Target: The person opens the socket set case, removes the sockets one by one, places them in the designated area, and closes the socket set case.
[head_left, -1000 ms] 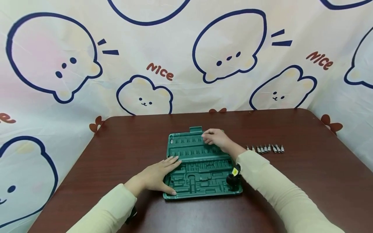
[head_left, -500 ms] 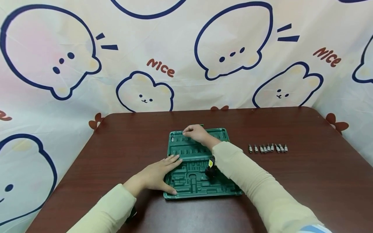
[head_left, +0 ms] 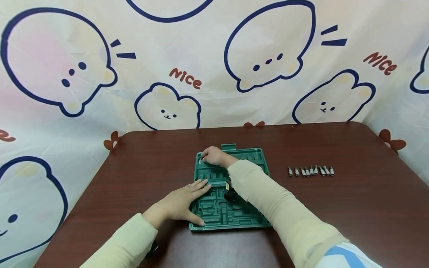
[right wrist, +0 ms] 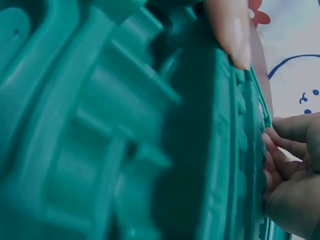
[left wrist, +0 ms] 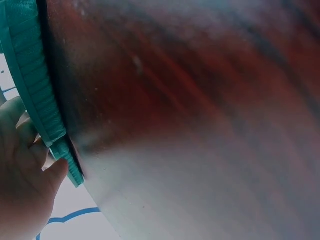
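Observation:
A green moulded tool case (head_left: 234, 221) lies unfolded on the table. My left hand (head_left: 177, 203) rests on its left edge with straight, spread fingers; the left wrist view shows the thumb beside the case's green side wall (left wrist: 32, 75). My right hand (head_left: 216, 156) is over the far left part of the case, pinching what looks like a small bit socket, mostly hidden by the fingers. One silver bit socket (head_left: 200, 160) stands in the far left slot just beside those fingertips. In the right wrist view the right hand (right wrist: 295, 165) bends its fingers against the slot row.
To the right of the case, several silver bit sockets (head_left: 311, 171) form a row on the brown table (head_left: 352, 208). A printed cloth (head_left: 214, 104) hangs behind the table. The case's latch tab (head_left: 228, 147) sticks out at its far edge.
My right hand has moved left across the case's far half, up to the seated bit socket, uncovering all of the row at right. The left hand stays in place; the head view shifted slightly.

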A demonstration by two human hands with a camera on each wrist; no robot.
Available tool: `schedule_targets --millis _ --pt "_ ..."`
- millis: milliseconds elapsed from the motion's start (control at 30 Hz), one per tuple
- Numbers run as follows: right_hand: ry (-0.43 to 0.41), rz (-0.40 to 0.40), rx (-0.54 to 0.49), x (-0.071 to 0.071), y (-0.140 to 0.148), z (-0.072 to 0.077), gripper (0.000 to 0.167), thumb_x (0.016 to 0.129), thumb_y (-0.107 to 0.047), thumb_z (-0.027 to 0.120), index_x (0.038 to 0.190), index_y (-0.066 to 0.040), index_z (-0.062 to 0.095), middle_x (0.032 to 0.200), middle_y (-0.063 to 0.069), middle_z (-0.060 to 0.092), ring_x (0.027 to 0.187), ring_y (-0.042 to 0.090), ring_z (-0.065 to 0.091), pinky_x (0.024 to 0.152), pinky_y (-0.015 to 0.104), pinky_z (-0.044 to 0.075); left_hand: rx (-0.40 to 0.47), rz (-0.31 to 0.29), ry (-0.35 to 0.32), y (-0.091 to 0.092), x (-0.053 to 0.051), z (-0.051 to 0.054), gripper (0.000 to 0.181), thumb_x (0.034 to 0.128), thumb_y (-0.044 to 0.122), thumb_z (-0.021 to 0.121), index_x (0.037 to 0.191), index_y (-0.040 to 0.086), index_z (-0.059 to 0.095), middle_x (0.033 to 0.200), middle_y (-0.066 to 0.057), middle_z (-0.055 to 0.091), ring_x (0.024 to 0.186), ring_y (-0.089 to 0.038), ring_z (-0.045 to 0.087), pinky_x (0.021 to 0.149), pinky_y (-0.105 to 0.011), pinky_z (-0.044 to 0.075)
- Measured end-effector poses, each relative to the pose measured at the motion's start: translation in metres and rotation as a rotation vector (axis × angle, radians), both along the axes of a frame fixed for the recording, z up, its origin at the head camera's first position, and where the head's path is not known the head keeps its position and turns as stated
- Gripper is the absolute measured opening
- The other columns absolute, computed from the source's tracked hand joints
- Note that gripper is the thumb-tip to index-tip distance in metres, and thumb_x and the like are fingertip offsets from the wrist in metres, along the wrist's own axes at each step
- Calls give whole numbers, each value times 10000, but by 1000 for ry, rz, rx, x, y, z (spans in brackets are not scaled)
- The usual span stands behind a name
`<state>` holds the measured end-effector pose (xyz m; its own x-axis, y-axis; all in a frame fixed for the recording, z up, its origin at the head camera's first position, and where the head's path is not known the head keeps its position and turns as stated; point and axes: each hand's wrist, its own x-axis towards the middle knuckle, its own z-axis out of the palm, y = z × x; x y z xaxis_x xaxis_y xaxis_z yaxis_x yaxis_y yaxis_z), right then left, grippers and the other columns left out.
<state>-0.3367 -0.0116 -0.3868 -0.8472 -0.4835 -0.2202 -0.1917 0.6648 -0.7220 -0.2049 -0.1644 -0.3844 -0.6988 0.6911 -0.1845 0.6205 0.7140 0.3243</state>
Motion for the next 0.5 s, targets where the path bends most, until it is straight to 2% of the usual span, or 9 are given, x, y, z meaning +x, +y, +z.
schedule_targets --millis 100,200,500 --pt "-7 6 29 0 -3 -1 338 904 -66 432 1234 -3 462 1270 116 427 1170 231 370 893 345 356 -2 -2 3 1 0 1 971 637 641 584 1393 184 183 1437 16 94 1294 -181 74 967 -423 233" --pt "-22 -29 12 0 -5 -1 326 902 -63 433 1221 -13 479 1261 109 436 1161 230 380 877 341 370 -7 -3 6 2 0 2 971 637 644 580 1393 182 183 1437 18 91 1294 -179 72 972 -420 223" --pt "-72 -209 -195 2 -8 -5 191 881 -123 502 1029 -44 593 1067 87 545 944 215 506 737 324 429 -9 7 -1 1 0 2 968 634 644 584 1393 195 183 1436 30 91 1294 -171 73 962 -426 239"
